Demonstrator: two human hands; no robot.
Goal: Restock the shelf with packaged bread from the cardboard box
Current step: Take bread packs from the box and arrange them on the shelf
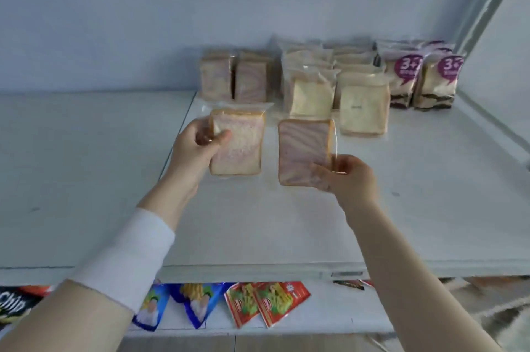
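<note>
I hold two clear-wrapped slices of pink-swirl bread upright over the white shelf point(286, 231). My left hand point(198, 147) grips the left pack point(241, 145) by its upper left edge. My right hand point(347, 179) pinches the right pack point(301, 147) at its lower right corner. Behind them stand two rows of the same swirl bread point(238, 79) near the back wall. To their right stand rows of pale white bread packs point(335, 87). The cardboard box is out of view.
Gold-and-purple snack bags point(421, 81) stand at the shelf's back right, by a slanted white side panel point(493, 36). On the lower shelf lie blue packets point(183, 305), red packets point(266, 305) and a black chip bag point(14, 305). The shelf's left half point(86, 165) is bare.
</note>
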